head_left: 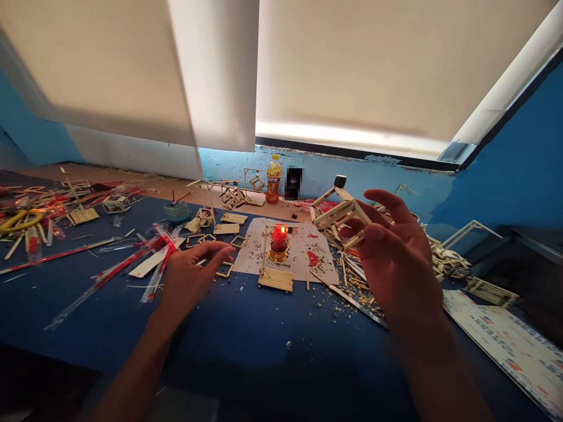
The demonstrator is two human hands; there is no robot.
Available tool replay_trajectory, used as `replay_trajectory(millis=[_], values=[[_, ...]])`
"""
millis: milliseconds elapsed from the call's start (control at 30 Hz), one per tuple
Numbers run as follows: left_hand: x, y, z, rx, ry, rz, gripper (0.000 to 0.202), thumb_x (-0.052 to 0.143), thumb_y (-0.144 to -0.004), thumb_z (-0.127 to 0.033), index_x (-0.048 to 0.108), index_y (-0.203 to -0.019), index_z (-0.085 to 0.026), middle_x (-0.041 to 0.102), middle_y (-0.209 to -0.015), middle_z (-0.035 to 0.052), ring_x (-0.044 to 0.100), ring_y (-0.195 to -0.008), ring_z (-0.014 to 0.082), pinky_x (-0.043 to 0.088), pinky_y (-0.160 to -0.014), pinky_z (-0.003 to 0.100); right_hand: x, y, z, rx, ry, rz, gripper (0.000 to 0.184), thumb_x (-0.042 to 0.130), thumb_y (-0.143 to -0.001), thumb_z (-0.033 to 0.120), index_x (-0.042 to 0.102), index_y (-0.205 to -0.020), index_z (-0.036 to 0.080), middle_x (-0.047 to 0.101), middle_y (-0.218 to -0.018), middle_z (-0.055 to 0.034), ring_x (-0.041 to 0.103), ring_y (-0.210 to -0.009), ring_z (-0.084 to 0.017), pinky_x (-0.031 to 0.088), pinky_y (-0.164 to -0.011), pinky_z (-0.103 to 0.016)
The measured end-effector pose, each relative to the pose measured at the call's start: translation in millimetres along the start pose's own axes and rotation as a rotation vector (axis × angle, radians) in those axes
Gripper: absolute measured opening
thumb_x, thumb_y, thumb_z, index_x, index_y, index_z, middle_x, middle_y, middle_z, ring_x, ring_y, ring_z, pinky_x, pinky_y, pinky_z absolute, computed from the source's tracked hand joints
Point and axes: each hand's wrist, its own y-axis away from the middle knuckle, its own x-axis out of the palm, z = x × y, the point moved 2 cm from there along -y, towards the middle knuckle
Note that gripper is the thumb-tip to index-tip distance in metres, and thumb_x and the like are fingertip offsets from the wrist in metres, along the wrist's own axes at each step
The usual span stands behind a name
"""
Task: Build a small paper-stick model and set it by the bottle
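Raised over the table, my right hand point(391, 252) grips a small cage-like frame of wooden sticks point(336, 215) between thumb and fingers. A dark object with a pale top point(340, 181) shows at the frame's upper corner. My left hand point(191, 272) is low over the table, its thumb and fingertips drawn together. Whether anything is pinched there I cannot make out. Square stick frames point(226, 269) lie just beside its fingers. Between my hands a lit red candle point(280, 237) burns in a gold holder point(278, 255). In front of it stands a stick post on a slatted stick base point(275, 279).
White paper point(253, 252) with burnt bits lies under the candle. A metal blade point(358, 306) and scattered crumbs are on the right. Red plastic wrappers point(127, 256) and yellow-handled scissors point(20, 221) lie left. Behind stand a drink bottle point(273, 180) and stick models point(233, 196).
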Motion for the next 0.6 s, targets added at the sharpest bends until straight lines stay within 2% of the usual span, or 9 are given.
replay_trajectory(millis=[67, 133, 200, 267, 333, 400, 467, 533, 600], values=[[-2.3, 9.0, 7.6, -0.002, -0.069, 0.035, 0.029, 0.064, -0.096, -0.042, 0.078, -0.080, -0.022, 0.076, -0.067, -0.0026, 0.065, -0.052, 0.0134, 0.046, -0.048, 0.023, -0.3, 4.1, -1.2, 0.012, 0.011, 0.043, 0.048, 0.079, -0.076, 0.020, 0.064, -0.119, 0.032, 0.072, -0.115, 0.0000, 0.072, -0.107, -0.021, 0.060, -0.094, -0.037], [-3.2, 16.5, 14.5, 0.009, -0.116, 0.054, 0.033, 0.064, -0.095, -0.043, 0.074, -0.072, -0.022, 0.076, -0.071, -0.0005, 0.067, -0.060, 0.0158, 0.050, -0.057, 0.026, -1.7, 7.6, -3.8, 0.019, 0.019, 0.080, 0.050, 0.077, -0.076, 0.020, 0.062, -0.122, 0.033, 0.069, -0.116, -0.0005, 0.072, -0.100, -0.021, 0.062, -0.092, -0.039], [-2.9, 22.1, 17.3, 0.051, -0.152, 0.067, 0.022, 0.066, -0.092, -0.040, 0.077, -0.086, -0.022, 0.079, -0.102, 0.0041, 0.073, -0.088, 0.0222, 0.056, -0.075, 0.030, -4.3, 10.6, -7.8, 0.033, 0.011, 0.099, 0.051, 0.078, -0.075, 0.020, 0.063, -0.122, 0.032, 0.067, -0.113, -0.0006, 0.071, -0.096, -0.020, 0.063, -0.090, -0.039], [-3.2, 28.0, 12.8, 0.122, -0.190, 0.051, 0.030, 0.064, -0.093, -0.035, 0.073, -0.120, -0.025, 0.065, -0.142, 0.0072, 0.066, -0.121, 0.0278, 0.055, -0.096, 0.037, -8.1, 14.0, -12.8, 0.052, -0.009, 0.094, 0.051, 0.080, -0.074, 0.020, 0.065, -0.120, 0.032, 0.065, -0.112, -0.0007, 0.070, -0.096, -0.020, 0.063, -0.087, -0.037], [-5.1, 36.9, -0.3, 0.168, -0.196, -0.002, 0.044, 0.060, -0.097, -0.031, 0.060, -0.142, -0.030, 0.055, -0.153, 0.0069, 0.061, -0.130, 0.0271, 0.051, -0.107, 0.042, -12.3, 19.4, -18.6, 0.079, -0.026, 0.080, 0.051, 0.081, -0.073, 0.021, 0.065, -0.120, 0.033, 0.065, -0.114, -0.0009, 0.070, -0.096, -0.020, 0.063, -0.086, -0.036], [-6.0, 49.8, -20.0, 0.145, -0.093, -0.026, 0.037, 0.062, -0.100, -0.034, 0.062, -0.137, -0.034, 0.067, -0.137, 0.0020, 0.067, -0.117, 0.0216, 0.052, -0.105, 0.037, -16.7, 27.8, -25.3, 0.131, -0.042, 0.049, 0.053, 0.082, -0.073, 0.022, 0.065, -0.122, 0.033, 0.065, -0.116, -0.0013, 0.071, -0.094, -0.020, 0.063, -0.086, -0.037], [0.7, 64.6, -45.5, 0.188, 0.089, 0.144, 0.026, 0.052, -0.106, -0.038, 0.066, -0.127, -0.037, 0.074, -0.121, -0.0027, 0.070, -0.109, 0.0167, 0.054, -0.100, 0.029, -21.2, 38.7, -32.3, 0.193, -0.067, -0.002, 0.057, 0.081, -0.073, 0.023, 0.063, -0.126, 0.033, 0.065, -0.113, -0.0017, 0.072, -0.095, -0.022, 0.063, -0.087, -0.039], [13.4, 77.4, -70.1, 0.226, 0.238, 0.302, 0.036, 0.041, -0.109, -0.046, 0.058, -0.140, -0.036, 0.074, -0.121, -0.0013, 0.071, -0.107, 0.0158, 0.057, -0.093, 0.026, -25.9, 51.1, -38.5, 0.245, -0.097, -0.060, 0.063, 0.081, -0.072, 0.024, 0.060, -0.130, 0.034, 0.066, -0.111, -0.0027, 0.073, -0.098, -0.025, 0.062, -0.087, -0.042], [30.3, 84.6, -89.2, 0.308, 0.193, 0.375, 0.045, 0.062, -0.100, -0.046, 0.055, -0.143, -0.033, 0.068, -0.136, 0.0026, 0.068, -0.120, 0.0203, 0.055, -0.102, 0.030, -30.4, 63.1, -43.6, 0.292, -0.111, -0.096, 0.071, 0.083, -0.070, 0.025, 0.056, -0.135, 0.034, 0.068, -0.111, -0.0042, 0.072, -0.101, -0.027, 0.062, -0.087, -0.042]])
